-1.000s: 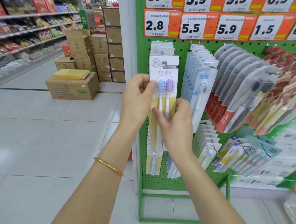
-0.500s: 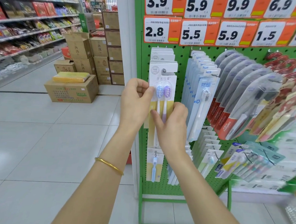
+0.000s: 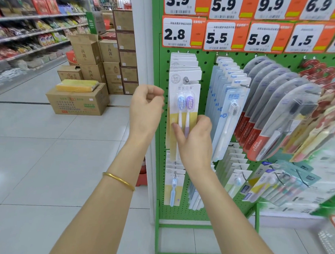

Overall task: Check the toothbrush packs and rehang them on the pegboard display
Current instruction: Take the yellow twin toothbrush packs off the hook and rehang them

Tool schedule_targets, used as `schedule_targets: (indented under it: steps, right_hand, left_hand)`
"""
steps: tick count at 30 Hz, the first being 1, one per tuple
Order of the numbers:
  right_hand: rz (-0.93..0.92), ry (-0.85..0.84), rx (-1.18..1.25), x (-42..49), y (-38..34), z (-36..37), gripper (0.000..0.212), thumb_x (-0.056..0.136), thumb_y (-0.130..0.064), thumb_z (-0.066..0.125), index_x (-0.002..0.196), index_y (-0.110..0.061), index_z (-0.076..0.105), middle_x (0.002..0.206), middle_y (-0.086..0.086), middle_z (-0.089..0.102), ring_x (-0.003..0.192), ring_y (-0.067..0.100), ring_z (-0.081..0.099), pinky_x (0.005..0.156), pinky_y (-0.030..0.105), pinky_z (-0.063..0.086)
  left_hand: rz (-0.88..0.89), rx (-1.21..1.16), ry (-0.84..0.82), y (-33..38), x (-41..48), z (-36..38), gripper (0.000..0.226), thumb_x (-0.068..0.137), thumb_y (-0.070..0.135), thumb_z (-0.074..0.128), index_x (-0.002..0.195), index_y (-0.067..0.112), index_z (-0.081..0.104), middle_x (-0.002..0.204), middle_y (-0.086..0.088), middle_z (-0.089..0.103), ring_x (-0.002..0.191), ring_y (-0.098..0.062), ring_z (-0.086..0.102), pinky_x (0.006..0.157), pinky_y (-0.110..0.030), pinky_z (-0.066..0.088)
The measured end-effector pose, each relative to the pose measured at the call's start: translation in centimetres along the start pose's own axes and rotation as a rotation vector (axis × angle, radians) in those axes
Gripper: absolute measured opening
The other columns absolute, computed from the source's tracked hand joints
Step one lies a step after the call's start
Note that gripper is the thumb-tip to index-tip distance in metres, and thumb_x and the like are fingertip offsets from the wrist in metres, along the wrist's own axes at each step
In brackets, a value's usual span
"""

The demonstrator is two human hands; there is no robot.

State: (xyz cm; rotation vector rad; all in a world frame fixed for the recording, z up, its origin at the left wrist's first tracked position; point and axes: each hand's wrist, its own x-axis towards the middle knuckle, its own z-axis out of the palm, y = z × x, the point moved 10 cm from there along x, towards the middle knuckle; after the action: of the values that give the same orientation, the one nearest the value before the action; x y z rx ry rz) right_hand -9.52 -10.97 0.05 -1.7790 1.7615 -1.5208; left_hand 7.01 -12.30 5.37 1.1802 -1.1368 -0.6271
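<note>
The right grip (image 3: 193, 142) is closed on the toothbrush pack (image 3: 184, 92). Its thumb (image 3: 175, 126) presses the front of the yellow lower card and its curled fingers wrap the card's right edge, over the two brush handles. Above this grip the pack shows a blue and a purple brush head under a clear blister. Its top hole sits over the metal peg (image 3: 186, 79), so the pack hangs at the front of a row of like packs (image 3: 183, 62) on the green pegboard (image 3: 205, 74).

The left grip (image 3: 146, 108) holds nothing. Its fingers are loosely curled and its fingertips are just beside the pack's left edge; whether they touch it I cannot tell. A gold bracelet (image 3: 118, 179) circles that forearm.

Just right of the right grip hangs a row of pale blue single-brush packs (image 3: 229, 103). Farther right are red-ended Colgate packs (image 3: 260, 132). Below the right grip another white card with a blue brush (image 3: 173, 186) hangs on a lower peg. High above both grips run orange price tags (image 3: 176, 32), the nearest reading 2.8.

Well to the left of the left grip a cardboard box (image 3: 76, 103) stands on the tiled floor (image 3: 43, 148) with a flat yellow bundle (image 3: 77, 85) on top. Stacked cartons (image 3: 110, 50) and stocked shelves (image 3: 31, 30) lie beyond it.
</note>
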Motion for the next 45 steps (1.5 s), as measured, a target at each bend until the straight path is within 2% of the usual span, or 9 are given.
schedule_targets:
  steps: [5,9,11,17,20,27,33,39,45]
  right_hand:
    - [-0.063,0.028,-0.013,-0.2,-0.8,-0.7,0.055,0.086,-0.037,0.066,0.119,-0.001,0.04,0.11,0.01,0.046,0.095,0.026,0.054,0.071,0.042,0.049]
    - [-0.147,0.127,-0.098,-0.6,-2.3,-2.1,0.06,0.084,-0.033,0.069,0.124,0.003,0.042,0.11,0.014,0.048,0.098,0.027,0.049,0.078,0.028,0.04]
    - [-0.187,0.183,-0.124,-0.8,-2.9,-2.9,0.055,0.084,-0.028,0.07,0.121,0.003,0.045,0.107,0.015,0.051,0.096,0.028,0.049,0.077,0.023,0.034]
    - [-0.217,0.212,-0.121,-0.7,-3.5,-3.5,0.049,0.084,-0.025,0.066,0.12,0.001,0.045,0.107,0.014,0.051,0.096,0.028,0.049,0.081,0.035,0.041]
    - [-0.215,0.205,-0.129,-0.7,-3.4,-3.5,0.049,0.084,-0.024,0.067,0.12,0.0,0.045,0.107,0.013,0.051,0.097,0.028,0.049,0.081,0.038,0.044]
    - [-0.207,0.182,-0.132,-0.5,-3.1,-3.3,0.05,0.083,-0.026,0.068,0.121,-0.001,0.045,0.104,0.011,0.051,0.095,0.025,0.049,0.078,0.027,0.034]
    - [-0.214,0.174,-0.121,-1.0,-3.2,-3.5,0.051,0.084,-0.026,0.068,0.121,-0.001,0.045,0.106,0.012,0.051,0.097,0.027,0.049,0.08,0.036,0.043]
    - [-0.226,0.16,-0.116,-1.6,-3.0,-3.6,0.05,0.084,-0.026,0.068,0.121,-0.001,0.045,0.107,0.011,0.05,0.098,0.026,0.05,0.081,0.035,0.044]
    - [-0.227,0.131,-0.112,-2.9,-2.4,-3.5,0.048,0.084,-0.024,0.067,0.12,-0.001,0.045,0.107,0.011,0.05,0.097,0.027,0.05,0.078,0.038,0.046]
  left_hand:
    - [0.145,0.11,0.047,2.3,4.0,-0.5,0.026,0.091,0.002,0.046,0.096,0.023,0.062,0.089,0.01,0.059,0.087,-0.01,0.057,0.091,-0.04,0.051]
    - [0.243,0.226,-0.09,4.4,7.0,1.3,0.025,0.092,0.008,0.052,0.108,0.019,0.067,0.086,0.016,0.057,0.076,0.0,0.052,0.08,-0.024,0.048]
    - [0.26,0.291,-0.178,4.7,7.8,2.5,0.023,0.092,0.009,0.055,0.107,0.018,0.069,0.084,0.02,0.057,0.073,0.005,0.051,0.075,-0.018,0.043]
    - [0.275,0.343,-0.278,4.6,8.9,4.3,0.015,0.09,0.021,0.064,0.102,0.015,0.07,0.086,0.011,0.062,0.075,0.001,0.053,0.074,-0.017,0.044]
    - [0.278,0.319,-0.276,4.6,8.9,4.4,0.009,0.089,0.019,0.065,0.096,0.015,0.068,0.081,0.012,0.06,0.074,-0.002,0.053,0.073,-0.016,0.045]
    - [0.264,0.223,-0.238,4.6,8.4,4.0,0.004,0.088,0.015,0.065,0.092,0.013,0.066,0.077,0.009,0.06,0.068,-0.002,0.053,0.065,-0.016,0.045]
    - [0.258,0.18,-0.163,5.0,7.5,2.8,0.005,0.089,0.014,0.062,0.087,0.017,0.064,0.076,0.012,0.06,0.063,0.005,0.052,0.061,-0.009,0.043]
    - [0.232,0.162,-0.057,4.4,7.0,0.6,0.013,0.088,0.012,0.061,0.081,0.022,0.061,0.075,0.013,0.058,0.07,-0.002,0.054,0.068,-0.02,0.045]
    - [0.117,0.139,0.07,1.0,4.9,-3.2,0.014,0.085,0.019,0.058,0.076,0.029,0.058,0.083,-0.001,0.061,0.081,-0.021,0.059,0.084,-0.051,0.053]
